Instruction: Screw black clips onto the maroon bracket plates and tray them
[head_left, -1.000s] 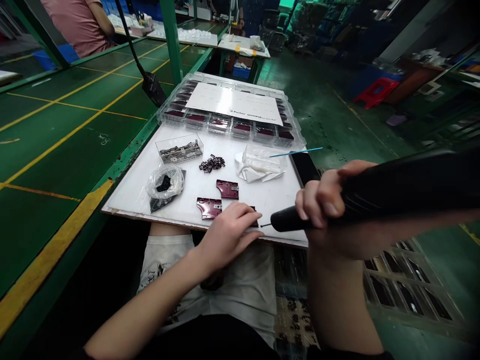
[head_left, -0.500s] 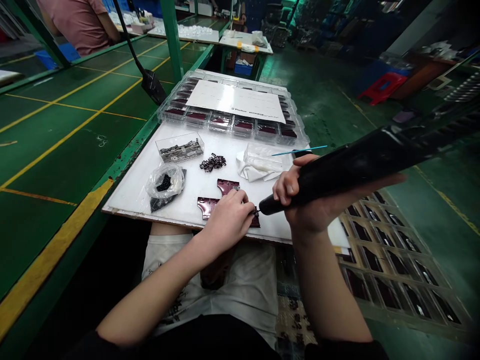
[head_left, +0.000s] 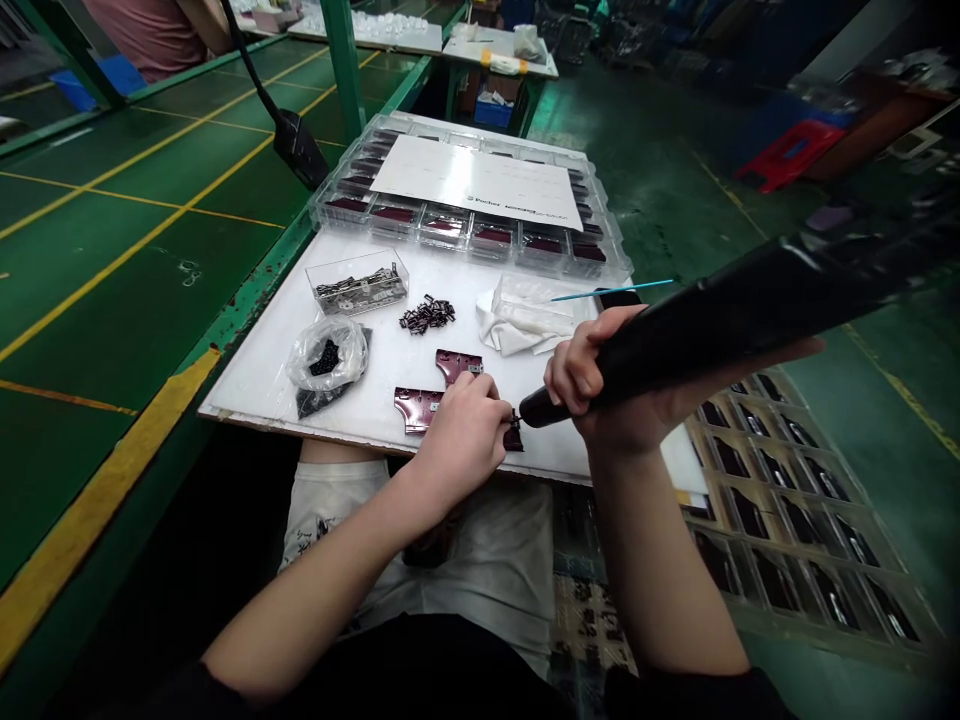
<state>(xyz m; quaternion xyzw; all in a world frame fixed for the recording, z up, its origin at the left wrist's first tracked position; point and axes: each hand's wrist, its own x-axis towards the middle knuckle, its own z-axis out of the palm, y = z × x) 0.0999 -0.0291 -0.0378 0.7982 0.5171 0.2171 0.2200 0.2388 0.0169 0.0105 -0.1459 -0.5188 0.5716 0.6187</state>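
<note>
My right hand [head_left: 626, 400] is wrapped round a black electric screwdriver [head_left: 705, 325], which is tilted with its tip low and to the left. The tip meets the right end of a dark red plastic part [head_left: 412, 410] that lies near the board's front edge. Closed over this part, my left hand [head_left: 469, 425] presses its fingers together right beside the tip; the fingertips partly hide what is there. Just behind lies a second dark red part [head_left: 456, 364] with a small metal piece on it.
On the white board [head_left: 262, 385] are a clear box of metal pieces [head_left: 360, 288], a pile of small dark clips [head_left: 427, 315], a bag of black bits [head_left: 328, 358], white tissue [head_left: 517, 320] and a blue stick [head_left: 611, 290]. Compartment trays stand behind [head_left: 465, 235] and lower right [head_left: 795, 500].
The view has shifted slightly, so the board's things sit a little higher in the picture. Both hands and the screwdriver keep nearly the same place at the dark red part.
</note>
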